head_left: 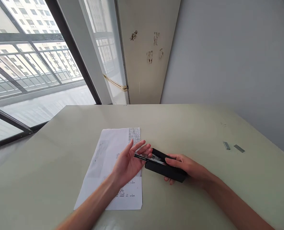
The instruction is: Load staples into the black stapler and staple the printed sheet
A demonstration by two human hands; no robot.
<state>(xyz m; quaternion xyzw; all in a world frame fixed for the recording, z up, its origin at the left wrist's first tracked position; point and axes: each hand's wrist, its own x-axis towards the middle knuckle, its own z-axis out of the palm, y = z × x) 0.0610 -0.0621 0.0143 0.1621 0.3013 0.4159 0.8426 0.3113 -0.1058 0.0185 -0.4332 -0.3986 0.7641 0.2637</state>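
Note:
A black stapler (167, 170) is held above the table, its parts spread apart so the metal tray shows. My right hand (183, 166) is closed round its rear end, thumb on top. My left hand (129, 161) is palm up with its fingers spread, their tips beside the front end of the metal tray. Whether those fingertips touch the tray is hard to tell. Printed white sheets (94, 188) lie flat below my left hand and forearm, which cover part of the text.
Two small grey staple strips, one (226, 145) left of the other (239, 148), lie on the pale green table (180, 124) at the right. Beyond the table stand a window at the left, a stained beige panel and a grey wall.

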